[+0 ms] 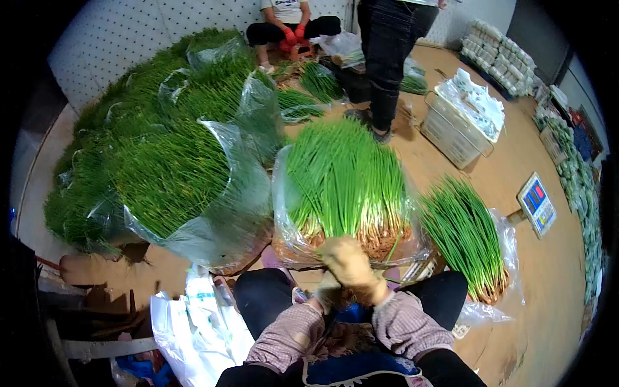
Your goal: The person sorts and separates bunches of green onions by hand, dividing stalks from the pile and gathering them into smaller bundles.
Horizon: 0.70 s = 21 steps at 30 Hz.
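Gloved right hand (349, 263) close against left hand (328, 291) (blurred; cannot tell whether either grasps anything). Spring onions (348, 174) just beyond hands, roots (387, 241) nearest; smaller bundle (465, 232) to their right, scale (536, 204) farther right.

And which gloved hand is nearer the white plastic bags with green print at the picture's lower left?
Left. The left hand is to the right of the white plastic bags, apart from them; the right hand is farther off, beyond the left.
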Tool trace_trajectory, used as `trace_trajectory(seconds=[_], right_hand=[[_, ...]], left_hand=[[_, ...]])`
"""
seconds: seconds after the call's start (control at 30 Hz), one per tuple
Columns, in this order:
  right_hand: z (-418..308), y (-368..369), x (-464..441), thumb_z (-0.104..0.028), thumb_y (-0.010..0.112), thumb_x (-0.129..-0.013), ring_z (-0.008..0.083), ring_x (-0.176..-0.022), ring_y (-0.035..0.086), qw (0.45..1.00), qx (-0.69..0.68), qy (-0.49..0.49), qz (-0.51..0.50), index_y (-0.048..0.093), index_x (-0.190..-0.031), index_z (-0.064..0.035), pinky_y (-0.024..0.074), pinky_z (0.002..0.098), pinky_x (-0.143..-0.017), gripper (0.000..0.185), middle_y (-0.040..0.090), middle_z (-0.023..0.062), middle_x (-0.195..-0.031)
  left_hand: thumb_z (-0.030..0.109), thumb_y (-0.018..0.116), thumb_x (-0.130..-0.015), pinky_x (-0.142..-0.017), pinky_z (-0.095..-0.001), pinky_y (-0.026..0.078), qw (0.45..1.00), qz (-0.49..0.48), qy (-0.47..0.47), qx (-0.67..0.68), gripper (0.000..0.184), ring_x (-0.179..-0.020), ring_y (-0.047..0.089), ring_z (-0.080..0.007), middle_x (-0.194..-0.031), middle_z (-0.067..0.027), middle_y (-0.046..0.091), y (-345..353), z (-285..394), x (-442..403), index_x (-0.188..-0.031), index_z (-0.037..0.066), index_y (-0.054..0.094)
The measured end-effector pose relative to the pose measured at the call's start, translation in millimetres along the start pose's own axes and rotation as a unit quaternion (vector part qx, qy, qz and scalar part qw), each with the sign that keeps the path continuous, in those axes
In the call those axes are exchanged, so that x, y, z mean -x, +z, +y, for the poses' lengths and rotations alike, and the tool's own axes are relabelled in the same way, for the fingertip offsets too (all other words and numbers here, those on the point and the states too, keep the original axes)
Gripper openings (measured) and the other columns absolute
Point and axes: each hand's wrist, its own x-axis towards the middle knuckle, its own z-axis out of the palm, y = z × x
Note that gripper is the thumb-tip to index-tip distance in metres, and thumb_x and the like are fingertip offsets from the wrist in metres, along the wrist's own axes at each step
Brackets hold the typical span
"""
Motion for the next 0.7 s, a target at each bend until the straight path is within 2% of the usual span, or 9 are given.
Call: trace_trajectory(seconds=[0.1,0.17,0.2,0.27,0.37,0.4,0.5,0.57,0.7], right_hand=[[-19,-45,-15,-0.005,0.059,-0.08,0.0178,-0.083,0.057,0.915,-0.352,0.12,0.158,0.06,-0.094,-0.006,0.0474,0.0305,-0.074,0.014,0.061,0.008,-0.094],[-29,-83,-19,-0.007,0.058,-0.082,0.0161,-0.087,0.058,0.854,-0.418,0.171,0.259,0.061,-0.094,-0.007,0.0474,0.0297,-0.078,0.012,0.062,0.0078,-0.096],[-15,-94,-16,-0.006,0.059,-0.082,0.0167,-0.089,0.058,0.873,-0.374,0.102,0.297,0.061,-0.093,-0.0067,0.0461,0.0303,-0.082,0.011,0.063,0.0075,-0.094],[-8,-108,-4,-0.007,0.058,-0.083,0.0159,-0.087,0.058,0.831,-0.414,0.151,0.339,0.06,-0.087,-0.0046,0.0451,0.0298,-0.083,0.005,0.063,0.0077,-0.09],[-6,-103,2,-0.011,0.058,-0.084,0.0131,-0.081,0.058,0.803,-0.438,0.181,0.361,0.058,-0.085,-0.0037,0.0465,0.027,-0.075,0.007,0.063,0.0071,-0.087],[-9,-97,2,-0.013,0.059,-0.084,0.0127,-0.075,0.058,0.802,-0.468,0.186,0.322,0.058,-0.086,-0.0039,0.0471,0.026,-0.068,0.009,0.064,0.0067,-0.084],[-32,-82,-3,-0.021,0.058,-0.085,0.0093,-0.046,0.052,0.8,-0.517,0.254,0.168,0.058,-0.09,-0.0042,0.0406,0.0201,-0.04,0.017,0.064,0.0069,-0.07],[-56,-85,-9,-0.021,0.057,-0.085,0.0083,-0.042,0.051,0.783,-0.554,0.249,0.131,0.057,-0.09,-0.0048,0.0362,0.0184,-0.035,0.017,0.063,0.0078,-0.069],[-75,-131,-18,-0.016,0.055,-0.087,0.0087,-0.036,0.047,0.8,-0.505,0.131,0.297,0.053,-0.093,-0.0005,0.0283,0.0185,-0.028,0.017,0.062,0.0149,-0.064]], left_hand=[[0.02,0.062,-0.082,-0.082,-0.0358,0.048,0.997,0.009,-0.047,-0.066,0.047,-0.094,0.057,-0.0242,-0.104,-0.0168,0.056,-8,-6,-9,-0.118,-0.003,0.044],[0.02,0.062,-0.081,-0.082,-0.0363,0.048,0.984,0.01,-0.107,-0.144,0.05,-0.094,0.056,-0.0249,-0.105,-0.0176,0.056,-15,-8,-19,-0.12,-0.004,0.042],[0.03,0.054,-0.085,-0.094,-0.0427,0.032,0.985,-0.065,-0.115,-0.115,0.06,-0.112,0.038,-0.0312,-0.121,-0.023,0.038,-28,-19,-29,-0.126,-0.006,0.03],[0.041,0.045,-0.088,-0.106,-0.0491,0.017,0.979,-0.14,-0.121,-0.082,0.071,-0.129,0.02,-0.0375,-0.137,-0.0283,0.02,-26,-27,-36,-0.132,-0.008,0.018],[0.017,0.062,-0.083,-0.062,-0.0245,0.048,0.997,0.008,-0.024,0.069,0.037,-0.072,0.056,-0.0121,-0.088,-0.0039,0.059,-13,-29,-38,-0.114,0.002,0.051],[0.025,0.053,-0.086,-0.084,-0.0365,0.034,0.998,-0.042,-0.038,-0.016,0.047,-0.098,0.041,-0.0249,-0.11,-0.0154,0.044,-17,-27,-39,-0.122,-0.002,0.04],[0.024,0.053,-0.086,-0.073,-0.0332,0.038,0.995,-0.065,-0.046,-0.067,0.042,-0.087,0.045,-0.022,-0.103,-0.0143,0.048,-19,-28,-38,-0.117,-0.002,0.042],[0.023,0.054,-0.086,-0.065,-0.031,0.04,0.996,-0.041,-0.038,-0.071,0.039,-0.079,0.048,-0.0201,-0.097,-0.0136,0.05,-19,-33,-37,-0.113,-0.002,0.043],[0.022,0.054,-0.086,-0.05,-0.0265,0.045,0.97,-0.029,-0.016,-0.241,0.033,-0.063,0.053,-0.0163,-0.087,-0.0122,0.055,-41,-54,-52,-0.106,-0.001,0.045]])
